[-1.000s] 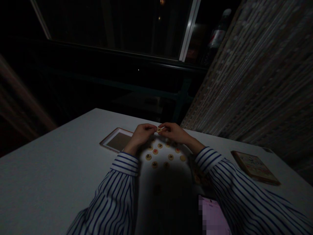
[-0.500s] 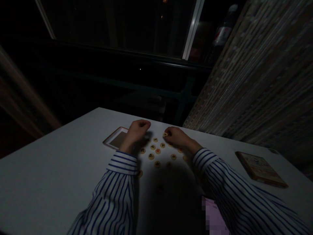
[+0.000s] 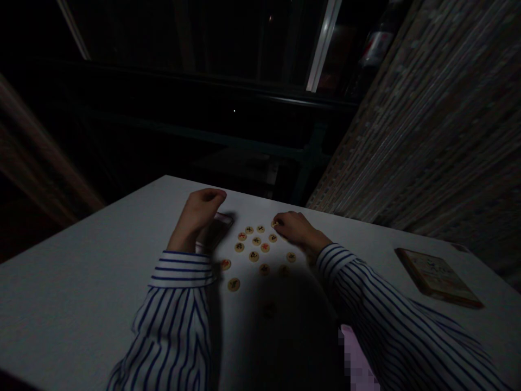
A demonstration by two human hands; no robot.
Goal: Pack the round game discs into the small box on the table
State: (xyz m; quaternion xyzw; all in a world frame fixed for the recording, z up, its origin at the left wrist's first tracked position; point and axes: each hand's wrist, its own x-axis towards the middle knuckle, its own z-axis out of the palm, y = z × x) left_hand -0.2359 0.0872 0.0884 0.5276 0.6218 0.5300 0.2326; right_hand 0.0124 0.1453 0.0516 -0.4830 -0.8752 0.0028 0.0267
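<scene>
Tray (image 3: 222, 218) half hidden behind the left hand (image 3: 198, 212), its fingers pressed together, right hand (image 3: 296, 227) pinching a partly covered piece (image 3: 274, 224) at the far edge of the scattered pieces (image 3: 256, 240), pink thing (image 3: 358, 358) cut off below, white surface (image 3: 101, 271), dark room.

- Table (image 3: 101, 255): white top, shadowed at near centre.
- Window (image 3: 183, 43): dark panes; pale, slanting frame bar (image 3: 323, 46); small orange light (image 3: 271, 18) showing in glass.
- String curtain (image 3: 419, 125): right side, pale strands.
- Drape (image 3: 44, 157): left side, brownish, blurred.
- Teal rail (image 3: 195, 132): beyond table.
- Lighting: very dim; walls, floor indistinct.
</scene>
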